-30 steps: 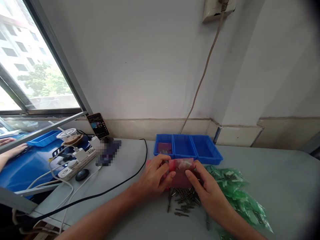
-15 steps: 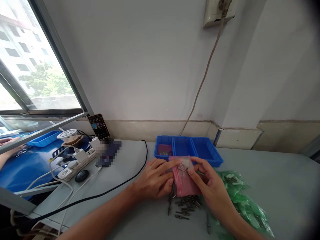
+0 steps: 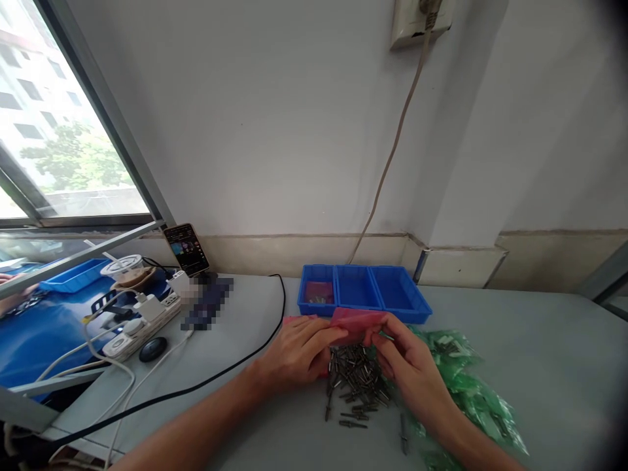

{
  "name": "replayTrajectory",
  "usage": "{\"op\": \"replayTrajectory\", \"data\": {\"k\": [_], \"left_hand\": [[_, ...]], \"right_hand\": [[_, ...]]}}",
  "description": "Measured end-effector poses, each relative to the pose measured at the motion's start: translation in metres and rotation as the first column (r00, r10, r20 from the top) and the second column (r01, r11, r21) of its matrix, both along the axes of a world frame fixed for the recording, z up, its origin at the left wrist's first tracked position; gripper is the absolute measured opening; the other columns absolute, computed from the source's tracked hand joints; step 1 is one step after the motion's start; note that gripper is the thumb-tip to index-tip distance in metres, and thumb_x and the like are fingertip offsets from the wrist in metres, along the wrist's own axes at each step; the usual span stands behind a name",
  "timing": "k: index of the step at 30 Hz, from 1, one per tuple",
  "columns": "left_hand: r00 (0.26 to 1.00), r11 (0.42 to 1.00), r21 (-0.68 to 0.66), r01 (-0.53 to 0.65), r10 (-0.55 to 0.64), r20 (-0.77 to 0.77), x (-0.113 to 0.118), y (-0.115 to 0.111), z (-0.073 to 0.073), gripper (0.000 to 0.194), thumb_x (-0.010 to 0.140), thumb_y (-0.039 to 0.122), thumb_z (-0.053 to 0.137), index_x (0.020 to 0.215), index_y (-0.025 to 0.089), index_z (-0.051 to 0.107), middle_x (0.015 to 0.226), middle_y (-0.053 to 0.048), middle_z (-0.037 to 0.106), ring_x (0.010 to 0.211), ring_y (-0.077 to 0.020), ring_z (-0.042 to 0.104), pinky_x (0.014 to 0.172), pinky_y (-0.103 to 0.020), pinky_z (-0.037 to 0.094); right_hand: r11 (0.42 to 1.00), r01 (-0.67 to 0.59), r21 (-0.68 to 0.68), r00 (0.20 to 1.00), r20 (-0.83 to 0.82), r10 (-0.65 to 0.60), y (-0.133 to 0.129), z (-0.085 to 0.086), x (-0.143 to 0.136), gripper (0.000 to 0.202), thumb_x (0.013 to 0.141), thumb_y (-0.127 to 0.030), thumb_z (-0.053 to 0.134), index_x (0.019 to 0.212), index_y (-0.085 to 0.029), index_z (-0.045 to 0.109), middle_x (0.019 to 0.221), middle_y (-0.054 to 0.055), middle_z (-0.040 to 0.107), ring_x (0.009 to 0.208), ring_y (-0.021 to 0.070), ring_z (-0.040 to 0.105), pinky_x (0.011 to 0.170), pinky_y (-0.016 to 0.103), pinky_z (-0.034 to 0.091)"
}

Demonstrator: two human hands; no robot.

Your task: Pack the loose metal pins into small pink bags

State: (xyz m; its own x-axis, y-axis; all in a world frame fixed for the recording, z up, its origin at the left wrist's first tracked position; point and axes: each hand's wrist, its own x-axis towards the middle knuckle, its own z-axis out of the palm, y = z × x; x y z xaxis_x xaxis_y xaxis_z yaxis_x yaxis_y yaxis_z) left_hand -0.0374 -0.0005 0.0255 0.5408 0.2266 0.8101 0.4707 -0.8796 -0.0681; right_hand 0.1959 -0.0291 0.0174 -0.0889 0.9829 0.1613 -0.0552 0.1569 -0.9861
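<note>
Left grip (image 3: 299, 350) and right grip (image 3: 409, 360) clasp pink bags (image 3: 360, 318) near metal pins (image 3: 353, 373) and green bags (image 3: 483, 392).

Pink plastic (image 3: 356, 319) partly hidden behind the left hand (image 3: 297, 348), pixelated object (image 3: 207, 306) unreadable, wall socket (image 3: 408, 25) cut off above.

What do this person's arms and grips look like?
The left grip and right grip are ordinary human hands without gloves. The left forearm and right forearm show no sleeves. Neither wrist shows a watch or bracelet. No rings are visible, though some fingers are partly hidden.
</note>
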Motion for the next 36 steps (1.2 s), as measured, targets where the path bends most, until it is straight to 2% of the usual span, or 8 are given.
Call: {"op": "replayTrajectory", "data": {"k": [2,5,7,12,18,23,28,36], "left_hand": [[1.0,1.0,-0.003,-0.001,0.001,-0.012,0.0,0.0,-0.001,0.037,0.099,0.002,0.049,0.129,0.014,0.066,0.111,-0.011,0.08,0.106,-0.0191,0.077,0.104,-0.033,0.061],[1.0,1.0,-0.008,0.009,-0.009,-0.009,0.0,0.0,-0.003,0.038,0.098,0.002,0.05,0.13,0.014,0.066,0.107,-0.011,0.08,0.102,-0.0195,0.077,0.1,-0.033,0.062],[1.0,1.0,-0.01,0.02,-0.02,-0.004,0.001,0.0,-0.004,0.039,0.096,0.002,0.052,0.13,0.014,0.065,0.104,-0.01,0.079,0.094,-0.0195,0.077,0.097,-0.034,0.064],[1.0,1.0,-0.014,0.02,-0.02,-0.008,0.002,-0.001,-0.006,0.039,0.096,0.002,0.053,0.131,0.014,0.064,0.102,-0.009,0.078,0.088,-0.0198,0.075,0.091,-0.034,0.065],[0.999,0.999,-0.016,0.036,-0.037,-0.011,0.003,-0.002,-0.002,0.044,0.096,0.001,0.049,0.136,0.012,0.063,0.096,-0.009,0.075,0.085,-0.0197,0.072,0.084,-0.032,0.064],[0.995,0.994,-0.069,0.089,-0.092,-0.043,0.001,-0.006,0.005,0.047,0.097,0.004,0.043,0.141,0.008,0.06,0.098,-0.013,0.075,0.084,-0.0221,0.071,0.082,-0.037,0.065],[0.997,0.996,-0.071,0.046,-0.05,-0.061,0.001,-0.006,0.006,0.048,0.102,0.004,0.041,0.146,0.01,0.057,0.104,-0.013,0.077,0.093,-0.0225,0.074,0.091,-0.04,0.065],[0.993,0.993,-0.106,0.055,-0.043,0.109,0.001,-0.001,-0.003,0.035,0.108,0.008,0.049,0.137,0.016,0.065,0.113,-0.012,0.078,0.101,-0.0202,0.075,0.089,-0.032,0.064]], "right_hand": [[0.998,0.007,0.059,0.998,0.058,-0.01,-0.001,0.001,0.0,0.023,0.102,-0.048,0.065,0.103,-0.024,0.067,0.085,-0.001,0.061,0.06,0.0125,0.045,0.052,0.024,0.037],[0.99,0.013,0.143,0.99,0.135,-0.033,-0.001,0.003,0.0,0.023,0.103,-0.048,0.065,0.109,-0.026,0.067,0.09,0.0,0.063,0.077,0.0179,0.058,0.069,0.026,0.049],[0.982,0.018,0.189,0.981,0.187,-0.054,0.0,0.003,0.0,0.022,0.104,-0.047,0.063,0.105,-0.026,0.068,0.09,0.001,0.062,0.083,0.0206,0.06,0.075,0.029,0.051],[0.948,0.066,0.311,0.951,0.268,-0.154,0.002,0.003,0.003,0.025,0.105,-0.045,0.061,0.092,-0.025,0.067,0.097,0.005,0.064,0.087,0.0223,0.059,0.077,0.031,0.051],[0.986,0.015,0.164,0.967,0.248,-0.056,-0.001,0.001,0.001,0.024,0.108,-0.048,0.057,0.109,-0.025,0.065,0.075,-0.003,0.061,0.062,0.0171,0.054,0.057,0.026,0.046],[0.981,0.002,0.194,0.976,0.215,-0.045,-0.001,0.004,-0.001,0.023,0.109,-0.047,0.056,0.106,-0.025,0.064,0.093,0.001,0.069,0.083,0.0193,0.065,0.075,0.026,0.054],[0.983,0.001,0.185,0.978,0.205,-0.04,-0.001,0.004,0.0,0.022,0.108,-0.047,0.057,0.107,-0.026,0.064,0.094,0.001,0.069,0.083,0.0191,0.066,0.075,0.025,0.056],[0.984,0.053,0.169,0.978,0.192,-0.086,-0.001,0.002,-0.001,0.026,0.105,-0.047,0.062,0.121,-0.026,0.061,0.102,0.003,0.072,0.089,0.0204,0.07,0.08,0.027,0.059]]}}
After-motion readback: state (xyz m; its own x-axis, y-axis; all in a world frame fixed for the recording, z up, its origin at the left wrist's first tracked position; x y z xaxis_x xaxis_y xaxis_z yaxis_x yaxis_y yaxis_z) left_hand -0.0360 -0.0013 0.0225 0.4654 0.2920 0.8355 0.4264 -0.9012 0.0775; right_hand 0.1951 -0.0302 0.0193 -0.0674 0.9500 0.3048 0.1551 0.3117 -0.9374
